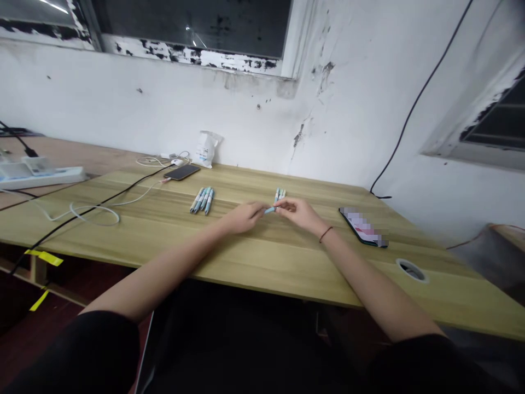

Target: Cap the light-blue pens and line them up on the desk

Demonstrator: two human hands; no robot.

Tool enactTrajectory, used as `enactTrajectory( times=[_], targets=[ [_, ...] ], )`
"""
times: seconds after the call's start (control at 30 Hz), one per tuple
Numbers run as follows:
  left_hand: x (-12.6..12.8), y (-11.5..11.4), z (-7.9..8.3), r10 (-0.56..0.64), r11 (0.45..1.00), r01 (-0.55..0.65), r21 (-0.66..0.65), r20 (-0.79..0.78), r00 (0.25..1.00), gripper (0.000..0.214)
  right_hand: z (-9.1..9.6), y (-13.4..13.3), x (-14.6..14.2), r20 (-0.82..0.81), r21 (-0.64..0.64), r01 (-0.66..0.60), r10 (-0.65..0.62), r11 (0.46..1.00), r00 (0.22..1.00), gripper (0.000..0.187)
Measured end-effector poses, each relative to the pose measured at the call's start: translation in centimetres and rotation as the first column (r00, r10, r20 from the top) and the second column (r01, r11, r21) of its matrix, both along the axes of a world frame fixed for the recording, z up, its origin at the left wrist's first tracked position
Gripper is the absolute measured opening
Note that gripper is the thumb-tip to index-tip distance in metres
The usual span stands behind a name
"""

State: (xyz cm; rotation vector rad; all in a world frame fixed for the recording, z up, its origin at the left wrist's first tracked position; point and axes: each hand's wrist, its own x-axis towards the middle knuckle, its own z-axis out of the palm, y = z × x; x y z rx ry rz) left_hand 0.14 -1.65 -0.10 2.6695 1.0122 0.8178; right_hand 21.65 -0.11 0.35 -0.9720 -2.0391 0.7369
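A light blue pen (269, 210) lies crosswise between my two hands over the middle of the wooden table. My left hand (245, 217) is closed on its left end, while the fingertips of my right hand (298, 213) pinch the right end. Beyond my right hand, a small group of similar pens (279, 193) rests on the table, partly hidden by the fingers. Left of my left hand, several blue and pale pens (202, 200) lie side by side in a row. Fine detail on the held pen is too small to make out.
A phone (181, 172) with cables lies at the back left, near a white plastic packet (207, 148). Another phone (363, 227) is to the right, with a round cable hole (412, 270) beyond it. A power strip (45, 176) sits far left; a black cable crosses the table's left side.
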Motion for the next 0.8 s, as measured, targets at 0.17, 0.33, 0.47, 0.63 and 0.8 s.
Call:
enactTrajectory(
  times=[0.17, 0.33, 0.47, 0.63, 0.8],
  targets=[
    [-0.06, -0.28, 0.18, 0.015, 0.991, -0.007, -0.134, 0.06, 0.998, 0.039, 0.15, -0.21, -0.05, -0.02, -0.059, -0.037, 0.035, 0.998, 0.999, 0.028],
    [0.11, -0.17, -0.08, 0.0, 0.996, 0.008, -0.09, 0.088, 0.996, 0.042, -0.01, -0.04, -0.11, -0.07, -0.076, -0.05, 0.045, 0.996, 0.997, 0.024],
    [0.04, -0.09, -0.26, 0.01, 0.996, -0.002, -0.091, 0.09, 0.996, 0.038, -0.23, 0.26, -0.03, -0.134, -0.082, -0.04, 0.029, 0.996, 0.991, 0.024],
    [-0.1, -0.39, 0.04, -0.028, 0.994, 0.035, -0.108, 0.064, 0.998, 0.04, -0.35, 0.29, -0.12, -0.172, -0.109, -0.068, 0.049, 0.992, 0.984, 0.024],
    [-0.15, -0.4, 0.09, -0.029, 0.994, 0.034, -0.103, 0.049, 0.998, 0.039, -0.21, 0.05, -0.25, -0.165, -0.12, -0.08, 0.059, 0.99, 0.984, 0.024]
  ],
)
